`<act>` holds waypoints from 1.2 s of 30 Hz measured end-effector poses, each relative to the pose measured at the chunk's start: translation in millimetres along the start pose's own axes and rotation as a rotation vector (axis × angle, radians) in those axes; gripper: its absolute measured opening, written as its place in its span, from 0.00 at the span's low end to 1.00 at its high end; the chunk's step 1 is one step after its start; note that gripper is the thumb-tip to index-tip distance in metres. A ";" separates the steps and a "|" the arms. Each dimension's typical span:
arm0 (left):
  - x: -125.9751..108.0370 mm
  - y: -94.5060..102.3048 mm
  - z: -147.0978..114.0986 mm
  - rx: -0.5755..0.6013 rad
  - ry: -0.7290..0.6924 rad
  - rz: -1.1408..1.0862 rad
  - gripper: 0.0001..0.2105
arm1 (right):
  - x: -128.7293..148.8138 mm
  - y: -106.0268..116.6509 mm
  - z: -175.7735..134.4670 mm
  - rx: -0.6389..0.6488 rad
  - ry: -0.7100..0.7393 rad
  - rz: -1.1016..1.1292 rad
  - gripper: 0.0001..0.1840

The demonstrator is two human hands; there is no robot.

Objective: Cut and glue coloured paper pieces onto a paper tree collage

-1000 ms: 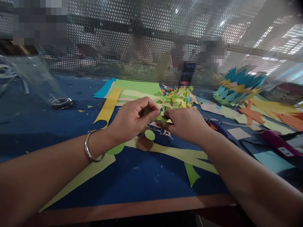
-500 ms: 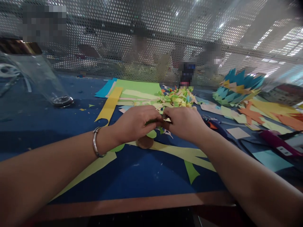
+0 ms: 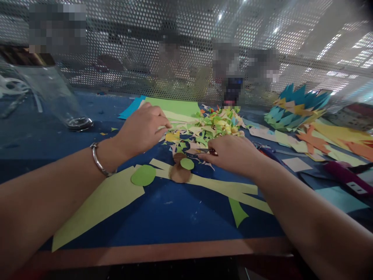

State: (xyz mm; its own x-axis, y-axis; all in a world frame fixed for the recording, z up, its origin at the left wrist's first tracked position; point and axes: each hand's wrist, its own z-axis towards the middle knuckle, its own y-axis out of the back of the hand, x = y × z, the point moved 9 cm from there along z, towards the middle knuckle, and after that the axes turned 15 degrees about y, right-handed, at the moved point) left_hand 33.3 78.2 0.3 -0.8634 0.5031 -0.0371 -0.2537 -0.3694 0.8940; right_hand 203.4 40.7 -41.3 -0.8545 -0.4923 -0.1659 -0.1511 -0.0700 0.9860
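Observation:
My right hand (image 3: 230, 153) is closed around the handles of small scissors (image 3: 203, 150). Their blades point left over paper scraps. My left hand (image 3: 144, 130) wears a silver bangle at the wrist and hovers left of the scraps, fingers bent and apart from the thumb, with nothing visible between them. Below the scissors, a light green paper oval (image 3: 187, 164) lies on a round brown disc (image 3: 180, 174). A larger green oval (image 3: 143, 175) rests on a pale yellow-green sheet (image 3: 101, 206). Pale paper strips (image 3: 221, 186) stretch to the right.
A clear bottle (image 3: 55, 93) leans at the left. Behind my hands are stacked green sheets (image 3: 175, 107) and a heap of cut scraps (image 3: 224, 122). At the right stand a spiky paper piece (image 3: 297, 107) and a purple tool (image 3: 344, 177). A perforated metal panel (image 3: 131, 74) closes the back.
My left hand has parted from my right and moved left and up, over where the yellow strip lay. The scissors and the green oval on the disc now show.

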 end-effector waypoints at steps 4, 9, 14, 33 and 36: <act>-20.3 -15.4 -14.9 0.362 0.008 -0.081 0.11 | 2.1 -0.4 -1.4 0.006 0.003 -0.025 0.29; -23.8 -18.8 -23.0 0.524 0.022 -0.204 0.10 | 4.8 -2.0 -2.4 0.019 0.016 -0.038 0.32; -34.8 -33.4 -24.2 0.535 -0.002 -0.294 0.09 | 6.3 -1.8 -3.2 0.017 0.003 -0.072 0.31; -32.9 -42.0 -29.3 0.694 0.026 -0.390 0.10 | 12.0 0.9 -5.8 0.054 0.019 -0.098 0.28; -17.8 -35.4 -22.7 0.657 0.114 -0.347 0.13 | 12.0 0.2 -5.2 0.052 0.022 -0.104 0.27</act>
State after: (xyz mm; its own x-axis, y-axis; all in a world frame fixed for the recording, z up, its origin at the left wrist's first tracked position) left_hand 47.7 64.6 -40.8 -0.8302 0.4086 -0.3793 -0.2379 0.3556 0.9039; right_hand 195.7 30.3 -43.1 -0.8218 -0.5039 -0.2659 -0.2640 -0.0767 0.9615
